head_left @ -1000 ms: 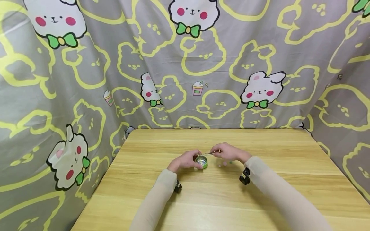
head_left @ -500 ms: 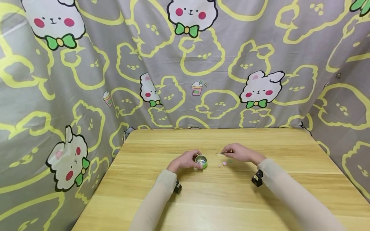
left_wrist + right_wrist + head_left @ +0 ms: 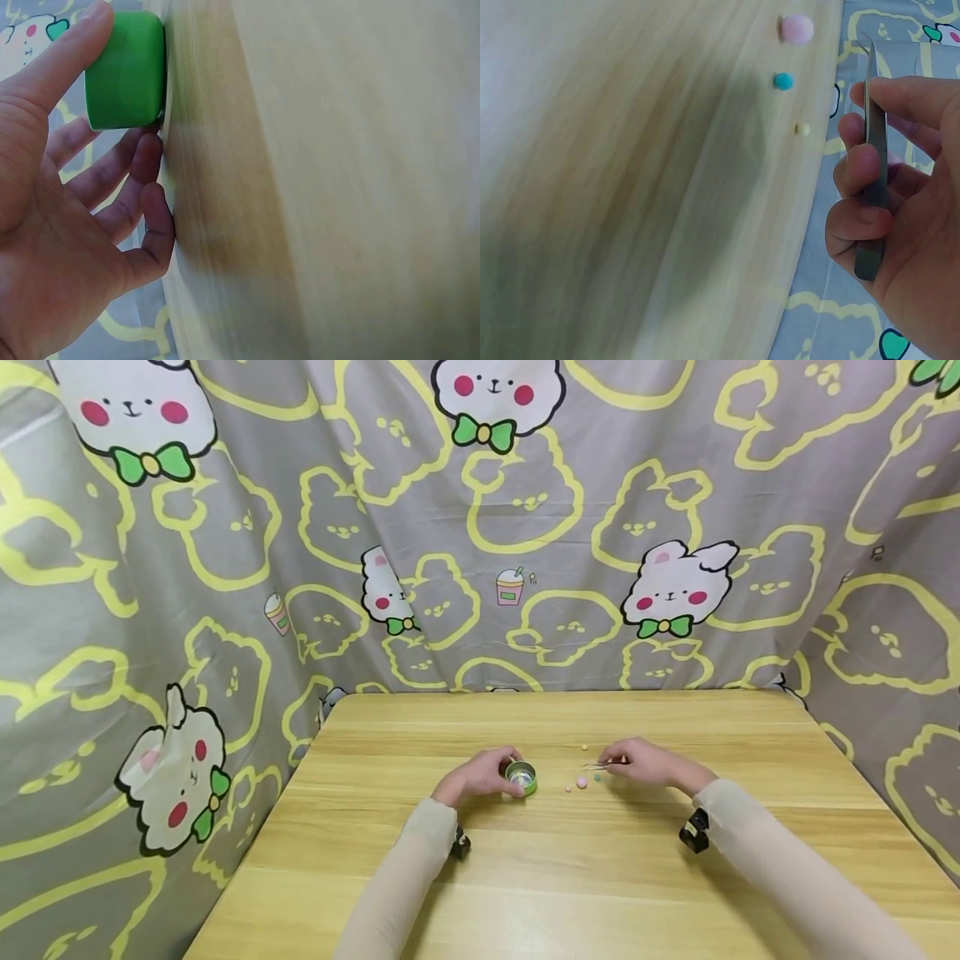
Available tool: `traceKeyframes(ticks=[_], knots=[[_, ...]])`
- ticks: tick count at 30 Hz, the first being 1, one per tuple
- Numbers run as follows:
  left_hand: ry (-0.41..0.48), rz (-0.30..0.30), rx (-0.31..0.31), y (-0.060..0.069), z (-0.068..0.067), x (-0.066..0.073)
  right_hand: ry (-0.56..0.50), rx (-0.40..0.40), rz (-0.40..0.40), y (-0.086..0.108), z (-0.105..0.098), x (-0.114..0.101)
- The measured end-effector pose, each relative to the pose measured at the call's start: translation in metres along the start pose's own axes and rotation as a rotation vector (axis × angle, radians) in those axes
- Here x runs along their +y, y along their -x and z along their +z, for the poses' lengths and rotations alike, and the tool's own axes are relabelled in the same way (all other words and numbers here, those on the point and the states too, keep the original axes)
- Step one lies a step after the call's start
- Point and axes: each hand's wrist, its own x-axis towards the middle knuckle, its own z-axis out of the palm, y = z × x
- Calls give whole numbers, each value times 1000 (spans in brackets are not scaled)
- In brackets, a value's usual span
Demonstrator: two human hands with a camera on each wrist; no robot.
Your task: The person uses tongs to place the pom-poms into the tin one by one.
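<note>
My left hand [image 3: 487, 773] holds a small round green tin [image 3: 530, 785] by its side, and the tin stands on the table with its top uncovered. In the left wrist view the thumb lies against the green wall [image 3: 126, 71] and the other fingers are bent behind and below it. My right hand [image 3: 643, 763] grips metal tweezers [image 3: 876, 172]. Their slim tips are slightly apart, with nothing seen between them. Close to the tweezers lie small fuzzy balls: a larger pink one [image 3: 582, 782], a tiny pink one [image 3: 567, 789], a teal one [image 3: 597, 777] and a yellow one [image 3: 585, 747].
Both hands work over a light wood-grain table [image 3: 525, 877]. A grey curtain [image 3: 450, 527] with yellow outlines and white cartoon animals hangs behind it and at both sides. A black wrist camera [image 3: 694, 831] sits under the right forearm.
My right hand has moved right with the tweezers, away from the tin and past the balls. The yellow ball now shows where the hand was. My left hand stays on the tin.
</note>
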Motion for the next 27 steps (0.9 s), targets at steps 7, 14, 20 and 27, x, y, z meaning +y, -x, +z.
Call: traceKeyframes(ticks=[7, 14, 20, 27], knots=[[3, -8, 1, -1, 0, -1, 8, 19, -16, 9, 7, 9], [23, -3, 0, -2, 1, -2, -30, 17, 55, 17, 9, 16], [26, -9, -3, -2, 1, -2, -33, -3, 103, 19, 9, 19], [25, -4, -1, -2, 1, -2, -50, -13, 122, 19, 10, 22]])
